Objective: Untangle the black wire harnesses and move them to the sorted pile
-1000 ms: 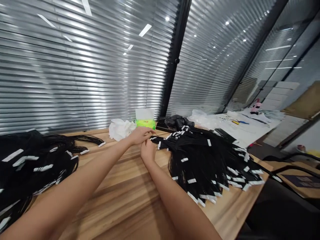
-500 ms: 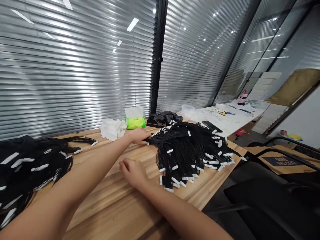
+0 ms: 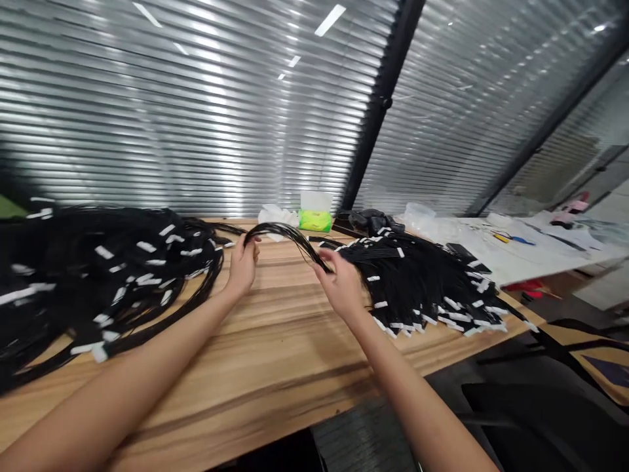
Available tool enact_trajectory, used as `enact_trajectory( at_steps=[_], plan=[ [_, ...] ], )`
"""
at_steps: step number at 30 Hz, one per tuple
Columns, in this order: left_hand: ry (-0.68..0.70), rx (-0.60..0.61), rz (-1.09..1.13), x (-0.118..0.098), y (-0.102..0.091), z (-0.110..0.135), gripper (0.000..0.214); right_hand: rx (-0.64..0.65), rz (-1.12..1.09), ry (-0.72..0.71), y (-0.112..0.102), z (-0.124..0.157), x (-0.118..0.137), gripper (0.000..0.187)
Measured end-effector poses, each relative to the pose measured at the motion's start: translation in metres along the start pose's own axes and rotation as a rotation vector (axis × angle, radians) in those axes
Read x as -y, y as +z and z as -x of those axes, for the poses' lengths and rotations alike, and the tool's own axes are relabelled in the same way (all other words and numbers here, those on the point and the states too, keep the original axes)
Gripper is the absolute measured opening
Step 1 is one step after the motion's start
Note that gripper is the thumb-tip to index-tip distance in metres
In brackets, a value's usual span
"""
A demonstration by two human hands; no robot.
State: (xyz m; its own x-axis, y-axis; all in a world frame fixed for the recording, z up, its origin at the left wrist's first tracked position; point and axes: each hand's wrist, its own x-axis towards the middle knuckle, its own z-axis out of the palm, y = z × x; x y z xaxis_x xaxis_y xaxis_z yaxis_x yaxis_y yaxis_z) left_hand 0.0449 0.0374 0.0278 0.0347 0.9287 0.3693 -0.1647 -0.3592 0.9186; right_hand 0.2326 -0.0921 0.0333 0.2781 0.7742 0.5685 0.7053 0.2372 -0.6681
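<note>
An arched bundle of thin black cables (image 3: 281,228) spans the gap between my hands above the wooden table (image 3: 275,354). My left hand (image 3: 242,263) grips its left end, fingers wrapped round it. At the other end, my right hand (image 3: 340,280) pinches the bundle between thumb and fingers. Just right of that hand lies a spread pile of black cables (image 3: 417,275) with white connectors at their ends. A second, larger cable pile (image 3: 132,239), also with white connectors, covers the table's left side.
Behind my hands sit a green tissue pack (image 3: 315,221), crumpled white tissue (image 3: 278,215) and a black object (image 3: 376,221). A white table (image 3: 511,262) adjoins at the right. A black chair (image 3: 545,419) stands front right, and window blinds (image 3: 206,118) rise along the back.
My view has swung left. Both hands have lifted off the table area by the right pile and now hold a cable bundle between them; the right hand was loosely curled before.
</note>
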Motion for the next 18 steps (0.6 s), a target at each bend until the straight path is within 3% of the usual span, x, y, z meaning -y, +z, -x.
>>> enact_trajectory(
  at_steps=[3, 4, 8, 13, 18],
  plan=[
    [-0.125, -0.091, 0.121, 0.007, -0.024, 0.012, 0.012, 0.437, -0.583, 0.349, 0.052, -0.004, 0.002, 0.033],
    [-0.140, -0.087, 0.116, 0.009, -0.030, 0.015, 0.011, 0.493, -0.732, 0.426, 0.070, -0.002, 0.004, 0.033],
    [-0.175, -0.013, 0.089, 0.020, -0.044, 0.028, 0.015, 0.538, -0.861, 0.504, 0.117, 0.004, 0.012, 0.042],
    [-0.200, 0.175, -0.128, 0.029, -0.049, 0.033, 0.034, 0.558, -1.005, 0.640, 0.120, -0.001, 0.013, 0.037],
    [-0.171, 0.406, -0.136, 0.026, -0.045, 0.040, 0.053, 0.559, -0.951, 0.670, 0.122, -0.004, 0.008, 0.037]
  ],
)
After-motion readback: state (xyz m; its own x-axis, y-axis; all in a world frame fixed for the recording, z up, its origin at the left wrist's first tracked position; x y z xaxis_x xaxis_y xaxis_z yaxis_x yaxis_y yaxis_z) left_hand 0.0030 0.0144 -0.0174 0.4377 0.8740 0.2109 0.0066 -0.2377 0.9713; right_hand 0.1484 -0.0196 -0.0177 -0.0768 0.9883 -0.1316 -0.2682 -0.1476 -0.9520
